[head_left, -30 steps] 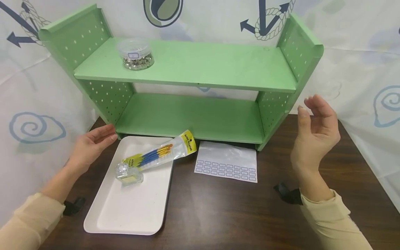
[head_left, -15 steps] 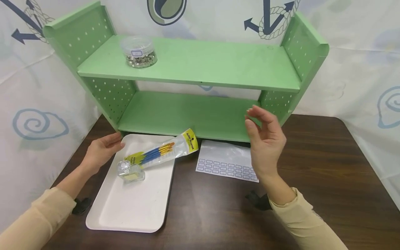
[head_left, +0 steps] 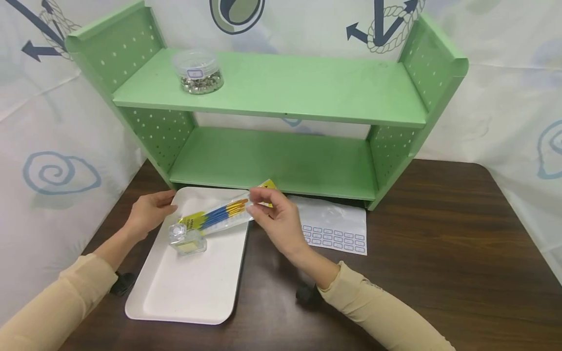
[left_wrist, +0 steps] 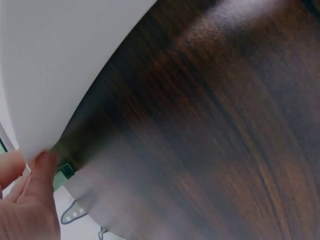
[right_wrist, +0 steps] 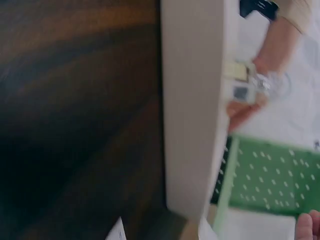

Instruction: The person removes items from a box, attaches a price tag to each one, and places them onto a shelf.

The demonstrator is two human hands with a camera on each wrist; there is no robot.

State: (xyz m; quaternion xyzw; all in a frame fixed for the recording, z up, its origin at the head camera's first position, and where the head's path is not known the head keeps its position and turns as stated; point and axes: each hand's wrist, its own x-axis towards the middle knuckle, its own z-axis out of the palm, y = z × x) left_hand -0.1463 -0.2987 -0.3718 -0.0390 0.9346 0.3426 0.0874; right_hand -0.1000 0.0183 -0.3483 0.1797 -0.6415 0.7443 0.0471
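Note:
In the head view my left hand (head_left: 151, 213) is at the far left corner of a white tray (head_left: 189, 297). Its thumb and fingers pinch the tray's edge, as the left wrist view shows. A clear plastic pack of artist brushes (head_left: 219, 218) with blue and yellow handles lies slantwise across the tray's far part. Over the pack's yellow top end hovers my right hand (head_left: 278, 219), thumb and fingers apart, nothing between them. A small square glass bottle (head_left: 188, 240) with a clear cap lies in the tray beside the pack.
Behind the tray stands a green two-tier shelf (head_left: 307, 90). A clear round jar (head_left: 199, 73) of small metallic pieces sits on its upper board. A sheet of blue-framed labels (head_left: 335, 224) lies on the dark wood table (head_left: 439, 253), right of the tray.
My right hand has swept left from beyond the shelf's right side, past the label sheet, to the brush pack. My left hand has closed in on the tray's edge. Tray and bottle stay put.

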